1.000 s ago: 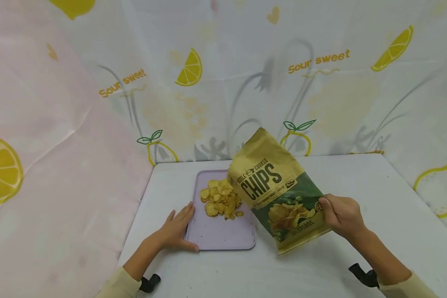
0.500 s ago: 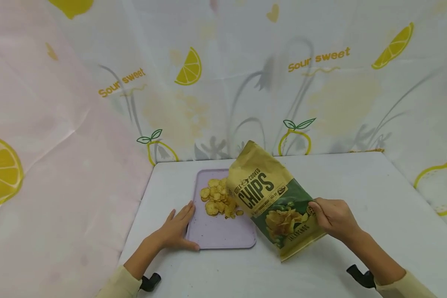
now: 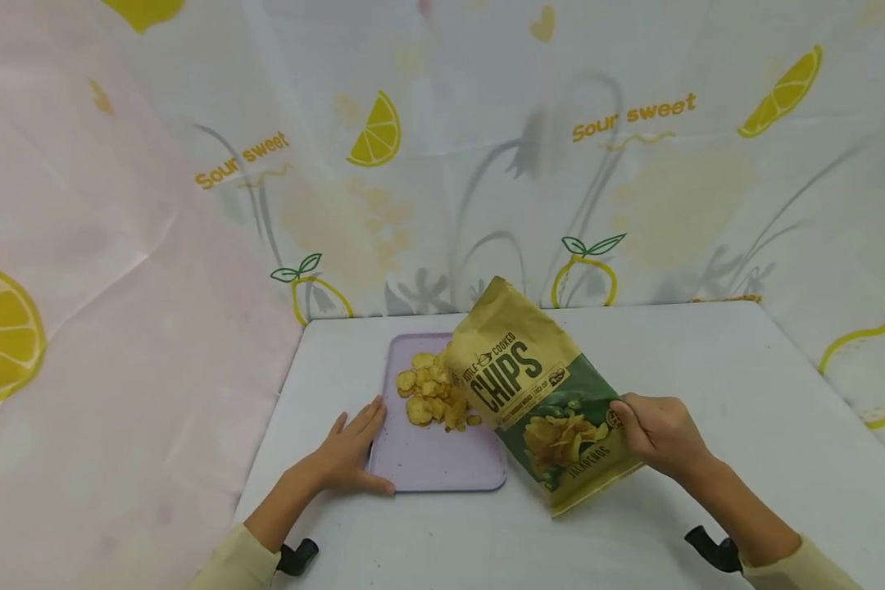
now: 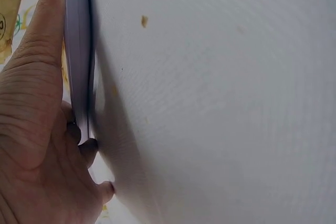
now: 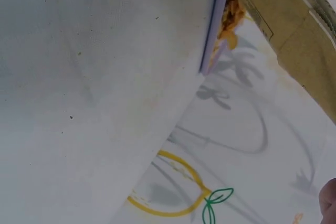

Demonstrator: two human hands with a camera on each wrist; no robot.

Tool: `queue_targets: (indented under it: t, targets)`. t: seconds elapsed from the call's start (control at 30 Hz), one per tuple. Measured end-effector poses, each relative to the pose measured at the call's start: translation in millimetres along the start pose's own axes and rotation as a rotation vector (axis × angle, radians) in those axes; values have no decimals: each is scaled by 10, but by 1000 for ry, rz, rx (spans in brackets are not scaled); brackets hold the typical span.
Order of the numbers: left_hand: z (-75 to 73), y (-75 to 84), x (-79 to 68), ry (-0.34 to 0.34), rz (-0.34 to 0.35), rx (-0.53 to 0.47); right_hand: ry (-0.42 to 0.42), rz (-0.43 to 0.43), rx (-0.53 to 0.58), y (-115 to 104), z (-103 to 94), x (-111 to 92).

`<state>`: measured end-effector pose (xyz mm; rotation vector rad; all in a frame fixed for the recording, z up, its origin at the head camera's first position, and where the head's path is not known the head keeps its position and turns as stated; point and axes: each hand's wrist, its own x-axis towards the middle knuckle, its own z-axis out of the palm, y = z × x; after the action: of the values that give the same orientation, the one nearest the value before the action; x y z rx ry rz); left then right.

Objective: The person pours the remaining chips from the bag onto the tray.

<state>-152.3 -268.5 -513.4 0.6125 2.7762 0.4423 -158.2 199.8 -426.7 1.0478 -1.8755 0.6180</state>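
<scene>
A gold and green chip bag (image 3: 538, 401) hangs tilted over the right part of a lilac tray (image 3: 442, 467). My right hand (image 3: 664, 434) grips the bag by its right side, near the lower end. Potato chips (image 3: 431, 389) lie heaped on the tray's far half, partly hidden behind the bag's upper left end. My left hand (image 3: 347, 451) rests at the tray's left edge, fingers spread and thumb near the front corner. In the left wrist view the thumb (image 4: 39, 40) lies along the tray's side. The bag's opening is not visible in the head view.
The tray stands on a white table (image 3: 708, 377) with small crumbs scattered about. Behind it hangs a lemon-printed cloth (image 3: 442, 205). Black wrist mounts (image 3: 295, 559) sit at both cuffs.
My right hand and the chip bag have moved slightly down and left, the bag's top end dropping. The left hand, the tray and the visible chips look unchanged.
</scene>
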Motion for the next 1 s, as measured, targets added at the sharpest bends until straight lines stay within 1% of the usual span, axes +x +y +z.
queue_targets:
  t: [0.13, 0.23, 0.3, 0.37, 0.5, 0.53, 0.77, 0.87, 1.0]
  targets:
    - [-4, -7, -7, 1, -2, -11, 14, 10, -7, 8, -3, -3]
    - [-3, -15, -19, 5, 4, -15, 77, 25, 5, 0, -17, 6]
    - [-10, -21, -27, 9, 4, -10, 105, 40, 14, 6, -10, -1]
    - [-20, -31, -30, 17, 7, -4, 96, 47, 28, 18, 10, -12]
    - [-28, -38, -13, 13, 13, -3, 11, 28, 32, 31, 48, -58]
    - [-28, -39, -8, 5, 8, 2, 1, 24, 35, 30, 55, -71]
    - [-18, -30, 9, 4, 6, -12, 13, 51, 30, 17, 57, -106]
    - [-1, -26, 12, -4, 5, -7, 46, 49, 23, 11, 32, -99]
    - [3, -24, 3, 4, 9, -22, 123, 58, 21, 6, 2, -70]
